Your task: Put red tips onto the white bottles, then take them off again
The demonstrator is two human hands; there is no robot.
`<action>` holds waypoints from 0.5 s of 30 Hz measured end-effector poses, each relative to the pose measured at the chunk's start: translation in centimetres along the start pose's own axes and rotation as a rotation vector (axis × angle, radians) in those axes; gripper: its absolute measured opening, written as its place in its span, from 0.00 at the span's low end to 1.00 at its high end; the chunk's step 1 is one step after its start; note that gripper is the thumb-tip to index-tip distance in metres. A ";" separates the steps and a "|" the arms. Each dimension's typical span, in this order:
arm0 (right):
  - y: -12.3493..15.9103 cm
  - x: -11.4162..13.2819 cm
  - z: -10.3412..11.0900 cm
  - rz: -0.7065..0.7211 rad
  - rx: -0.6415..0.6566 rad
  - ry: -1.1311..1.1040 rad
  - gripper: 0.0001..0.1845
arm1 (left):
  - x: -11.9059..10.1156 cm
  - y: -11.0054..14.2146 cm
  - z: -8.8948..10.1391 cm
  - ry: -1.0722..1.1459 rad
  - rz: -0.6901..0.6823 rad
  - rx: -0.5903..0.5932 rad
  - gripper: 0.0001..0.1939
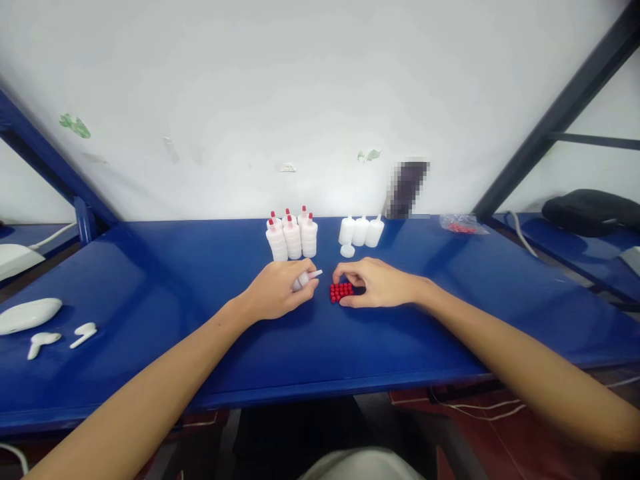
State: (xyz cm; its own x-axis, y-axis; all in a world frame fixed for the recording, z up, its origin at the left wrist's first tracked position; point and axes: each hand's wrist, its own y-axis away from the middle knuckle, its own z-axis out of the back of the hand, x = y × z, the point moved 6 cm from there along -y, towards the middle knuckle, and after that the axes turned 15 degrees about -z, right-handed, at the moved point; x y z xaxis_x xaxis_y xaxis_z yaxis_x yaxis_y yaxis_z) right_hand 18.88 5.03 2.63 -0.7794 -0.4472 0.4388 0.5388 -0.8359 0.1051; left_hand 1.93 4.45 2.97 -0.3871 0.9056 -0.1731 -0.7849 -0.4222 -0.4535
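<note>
My left hand (283, 290) is closed around a small white squeeze bottle (301, 281), its bare nozzle pointing right. Most of that bottle is hidden by my fingers. Over a tight block of small red caps (341, 291) on the table, my right hand (377, 283) curls with thumb and forefinger at opposite sides of the block. Behind my left hand, several white bottles with red tips (293, 239) stand upright in a group. To their right are three white bottles (360, 231) with uncapped nozzles. A round white piece (347, 251) lies in front of them.
The blue table (210, 360) meets a white wall. An earbud case (30, 315) and two earbuds (84, 332) lie at the left. A clear bag of red pieces (463, 225) is at the back right, near a dark slanted post (550, 120).
</note>
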 end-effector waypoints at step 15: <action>0.1 0.1 0.1 -0.007 0.012 -0.002 0.16 | 0.4 -0.2 -1.4 -0.222 0.050 0.083 0.14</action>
State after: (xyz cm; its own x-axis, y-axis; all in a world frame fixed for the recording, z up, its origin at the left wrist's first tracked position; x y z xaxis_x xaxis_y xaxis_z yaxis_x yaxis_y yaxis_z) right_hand 18.87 4.89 2.78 -0.7827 -0.4408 0.4394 0.5371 -0.8351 0.1191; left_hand 2.58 4.98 1.78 -0.5159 0.8566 0.0071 -0.7958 -0.4761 -0.3742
